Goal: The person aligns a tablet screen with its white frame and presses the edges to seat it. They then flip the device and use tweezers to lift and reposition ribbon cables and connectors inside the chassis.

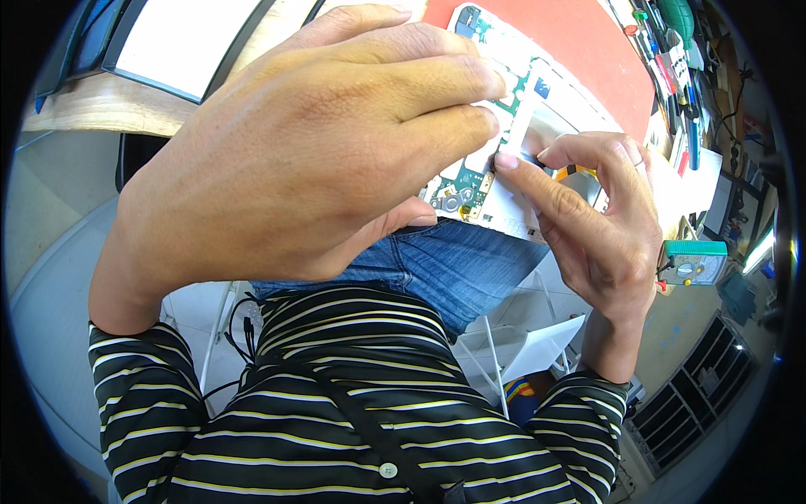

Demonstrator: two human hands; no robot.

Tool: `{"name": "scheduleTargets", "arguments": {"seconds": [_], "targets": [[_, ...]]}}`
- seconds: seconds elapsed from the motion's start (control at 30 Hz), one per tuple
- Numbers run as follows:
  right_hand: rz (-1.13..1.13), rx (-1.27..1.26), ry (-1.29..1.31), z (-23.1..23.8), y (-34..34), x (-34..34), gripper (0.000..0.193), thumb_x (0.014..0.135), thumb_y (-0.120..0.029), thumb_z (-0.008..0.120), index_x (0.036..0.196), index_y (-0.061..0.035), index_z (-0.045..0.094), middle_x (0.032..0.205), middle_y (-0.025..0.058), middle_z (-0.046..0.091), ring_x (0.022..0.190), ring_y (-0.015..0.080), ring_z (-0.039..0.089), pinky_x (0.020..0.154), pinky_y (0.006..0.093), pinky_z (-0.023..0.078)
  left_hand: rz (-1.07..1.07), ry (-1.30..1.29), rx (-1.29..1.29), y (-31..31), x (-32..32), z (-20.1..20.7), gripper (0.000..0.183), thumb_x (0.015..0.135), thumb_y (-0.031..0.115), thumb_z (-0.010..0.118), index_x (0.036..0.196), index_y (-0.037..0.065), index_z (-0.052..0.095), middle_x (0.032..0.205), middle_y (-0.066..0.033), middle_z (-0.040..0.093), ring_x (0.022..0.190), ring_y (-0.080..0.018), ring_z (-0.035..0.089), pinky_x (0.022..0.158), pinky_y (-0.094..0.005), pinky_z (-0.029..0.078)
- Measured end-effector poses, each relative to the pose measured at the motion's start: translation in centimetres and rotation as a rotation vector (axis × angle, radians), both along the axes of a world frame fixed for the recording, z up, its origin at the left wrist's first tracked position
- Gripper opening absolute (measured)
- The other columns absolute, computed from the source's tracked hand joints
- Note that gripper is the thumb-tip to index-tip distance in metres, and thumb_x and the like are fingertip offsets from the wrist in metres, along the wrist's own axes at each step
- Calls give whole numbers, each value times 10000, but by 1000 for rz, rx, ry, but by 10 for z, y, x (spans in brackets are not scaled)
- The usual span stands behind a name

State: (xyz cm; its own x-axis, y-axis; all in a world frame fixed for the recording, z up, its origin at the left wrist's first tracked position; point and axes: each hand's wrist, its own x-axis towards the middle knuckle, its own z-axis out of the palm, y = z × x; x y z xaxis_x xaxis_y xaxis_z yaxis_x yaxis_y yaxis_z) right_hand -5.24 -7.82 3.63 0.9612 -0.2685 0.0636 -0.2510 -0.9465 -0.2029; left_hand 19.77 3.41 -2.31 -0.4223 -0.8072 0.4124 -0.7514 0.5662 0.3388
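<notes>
An opened electronic device with a white frame and a green circuit board (457, 189) lies tilted above my lap, at the front edge of the table. My left hand (336, 143) grips its left side, fingers curled over the board and thumb beneath the lower edge. The hand hides much of the board. At the middle of the device, one fingertip of my right hand (596, 210) touches a small dark part by the board's edge. Another fingertip is bent close beside it. Whatever lies between those fingertips is too small to make out. An orange-yellow piece (575, 171) shows behind them.
A red-orange mat (579, 50) covers the table behind the device. Pens and tools (676, 76) crowd the right side. A green-topped meter (693, 262) sits right of my right wrist. At the far left is a dark-framed white panel (185, 42).
</notes>
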Motion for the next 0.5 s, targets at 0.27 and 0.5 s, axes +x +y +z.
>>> {"name": "scheduleTargets", "arguments": {"seconds": [0.27,0.5], "targets": [[9,27,4,3,0,0,482,709,-55,791,1178,-157,839,981,70,666,929,253,645,821,403,512,-3,4,-6,1,1,-3,586,908,456,680,1314,33,652,1441,-151,618,1373,-354,548,1168,-532,394],[2,49,-31,1,0,1,513,684,-47,780,1182,-159,836,984,69,667,928,255,644,828,402,493,9,6,5,2,0,-5,590,915,467,672,1316,36,647,1450,-141,613,1380,-350,542,1173,-529,393]]}}
